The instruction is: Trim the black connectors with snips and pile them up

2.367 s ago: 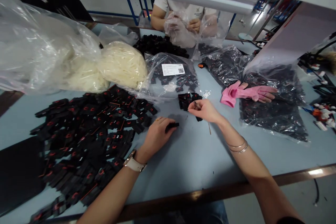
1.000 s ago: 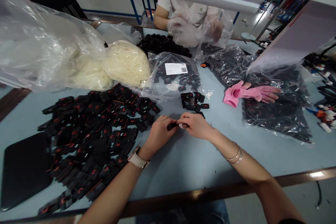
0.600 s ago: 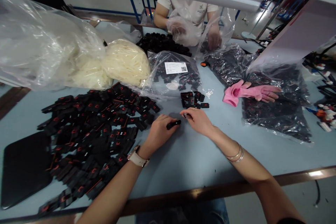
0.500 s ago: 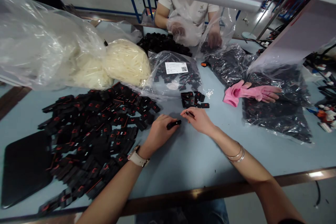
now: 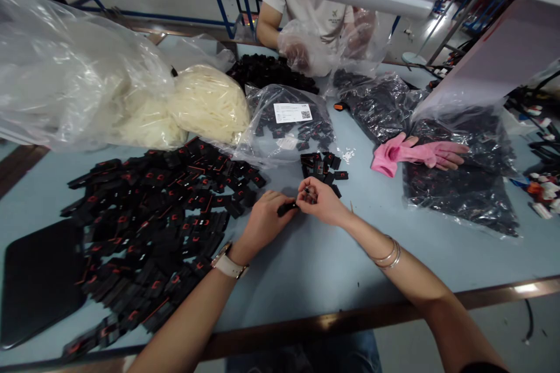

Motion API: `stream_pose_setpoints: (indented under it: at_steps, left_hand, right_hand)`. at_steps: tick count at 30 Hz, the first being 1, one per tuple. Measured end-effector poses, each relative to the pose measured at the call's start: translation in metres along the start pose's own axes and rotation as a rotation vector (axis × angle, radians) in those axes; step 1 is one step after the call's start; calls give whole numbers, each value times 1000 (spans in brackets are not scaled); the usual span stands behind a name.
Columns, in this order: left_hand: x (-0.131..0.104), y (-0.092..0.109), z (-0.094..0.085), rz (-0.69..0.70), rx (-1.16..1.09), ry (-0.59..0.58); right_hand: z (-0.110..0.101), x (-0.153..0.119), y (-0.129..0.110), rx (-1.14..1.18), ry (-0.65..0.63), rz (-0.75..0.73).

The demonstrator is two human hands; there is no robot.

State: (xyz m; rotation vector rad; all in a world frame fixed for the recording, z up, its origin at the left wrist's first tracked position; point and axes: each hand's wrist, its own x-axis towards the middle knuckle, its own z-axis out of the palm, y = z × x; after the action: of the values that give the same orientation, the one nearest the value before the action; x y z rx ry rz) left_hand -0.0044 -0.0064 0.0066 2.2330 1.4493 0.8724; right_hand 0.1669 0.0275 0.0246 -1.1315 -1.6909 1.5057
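My left hand (image 5: 269, 213) is closed round a small black plastic connector housing (image 5: 286, 208), whose free end points right. My right hand (image 5: 321, 201) is pinched at that end, its fingertips touching or nearly touching the housing. A small dark piece with a light glint shows among the right fingers; its kind cannot be made out. Just beyond the right hand lies a small group of black housings (image 5: 319, 166) with orange-red marks. A large loose heap of similar black housings (image 5: 166, 210) spreads to the left of my left hand.
Small white pieces (image 5: 348, 155) lie beyond my right hand. A labelled clear bag (image 5: 284, 128) stands behind. Pink gloves (image 5: 420, 154) rest on bagged black parts (image 5: 464, 204) at right. A black tray (image 5: 41, 282) sits at left. Across the table, a co-worker (image 5: 306, 41) handles clear plastic.
My right hand has moved slightly left, bringing its fingertips to the housing's end. My left hand stays almost still. The co-worker's hand at right has lifted off the bagged parts.
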Motion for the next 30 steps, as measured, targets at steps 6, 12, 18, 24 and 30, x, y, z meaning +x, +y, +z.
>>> stream_pose_setpoints:
  at_steps: [6,12,18,24,30]
  left_hand:
    - [0,0,0,7,9,0]
    - [-1,-1,2,4,3,17]
    - [-1,0,3,1,17,23]
    - [-1,0,3,19,18,35]
    - [-2,-2,4,38,34,40]
  right_hand:
    - [3,0,1,-28,42,29]
    - [-13,3,-4,-206,44,43]
    - [-45,0,-31,-750,42,119]
    - [-44,0,-30,-1099,-133,56]
    - [-30,0,-21,-1226,-186,-21]
